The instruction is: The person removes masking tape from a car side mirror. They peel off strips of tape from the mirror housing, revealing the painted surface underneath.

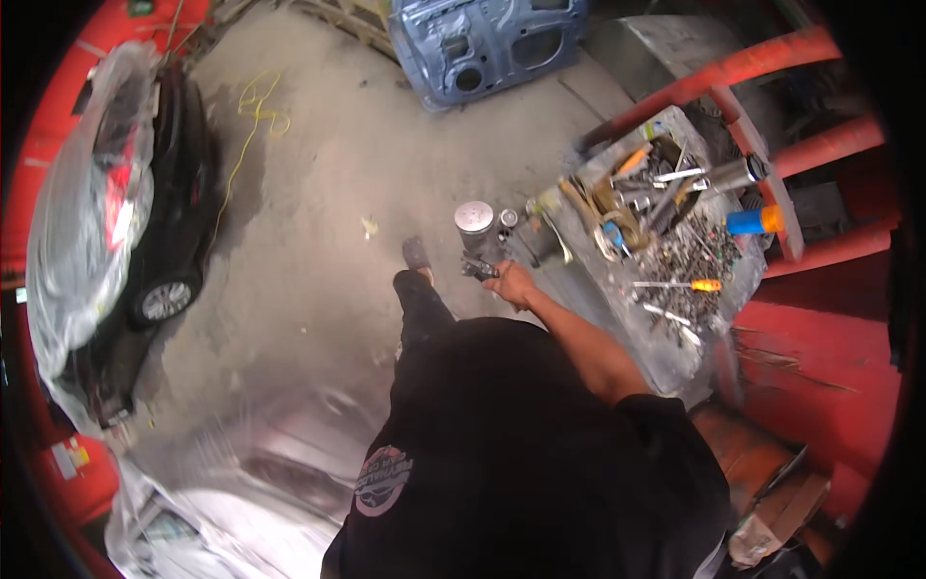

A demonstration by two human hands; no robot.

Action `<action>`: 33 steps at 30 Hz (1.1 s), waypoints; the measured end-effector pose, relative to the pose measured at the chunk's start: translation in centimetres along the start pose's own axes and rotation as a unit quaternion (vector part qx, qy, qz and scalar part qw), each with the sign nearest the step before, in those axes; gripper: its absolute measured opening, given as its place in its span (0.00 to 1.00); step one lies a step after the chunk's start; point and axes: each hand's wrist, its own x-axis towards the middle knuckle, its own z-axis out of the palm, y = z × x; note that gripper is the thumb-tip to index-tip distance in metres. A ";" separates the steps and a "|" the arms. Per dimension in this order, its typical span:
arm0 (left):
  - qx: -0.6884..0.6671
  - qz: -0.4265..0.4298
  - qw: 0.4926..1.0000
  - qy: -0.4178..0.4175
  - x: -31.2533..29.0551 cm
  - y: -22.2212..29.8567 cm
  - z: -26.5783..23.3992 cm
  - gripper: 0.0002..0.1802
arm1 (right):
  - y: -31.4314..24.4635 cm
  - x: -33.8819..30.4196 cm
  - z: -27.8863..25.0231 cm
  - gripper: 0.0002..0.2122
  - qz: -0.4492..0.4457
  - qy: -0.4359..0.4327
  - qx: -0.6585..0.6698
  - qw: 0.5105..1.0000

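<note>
My right hand point(513, 284) reaches forward from the right side of my body, its fingers closed on a small dark metal tool point(479, 268). The tool looks gun-shaped, but its exact kind is too blurred to tell. Just beyond it is a grey cylindrical container point(474, 218) with a pale round top; whether the two are joined I cannot tell. A smaller round metal piece point(508, 219) shows to the right of the container. No part of my left hand can be seen; my dark shirt fills the lower middle.
At right, a plastic-covered bench point(588, 280) bears heaped tools, loose hardware, and an orange-handled screwdriver point(706, 286). Red metal framing point(743, 72) borders it. A blue-grey car door panel point(482, 43) stands ahead. Plastic drapes a black car point(183, 193) at left. A yellow cord point(234, 174) crosses the floor.
</note>
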 end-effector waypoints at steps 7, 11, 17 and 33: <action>0.111 0.040 0.992 -0.034 20.4 39.9 -17.0 0.10 | -7.6 21.8 -11.4 0.20 0.145 0.091 0.079 0.982; 0.358 0.212 0.909 0.026 33.2 62.0 -25.8 0.12 | -10.6 28.0 -23.3 0.21 0.157 0.139 0.041 0.977; 0.317 0.423 0.848 0.018 41.2 98.3 -10.6 0.19 | -5.5 41.1 -36.4 0.20 0.217 0.157 0.052 0.962; 0.278 0.613 0.708 -0.212 35.0 144.9 54.2 0.48 | 10.7 65.7 -82.0 0.13 0.146 0.188 0.063 0.969</action>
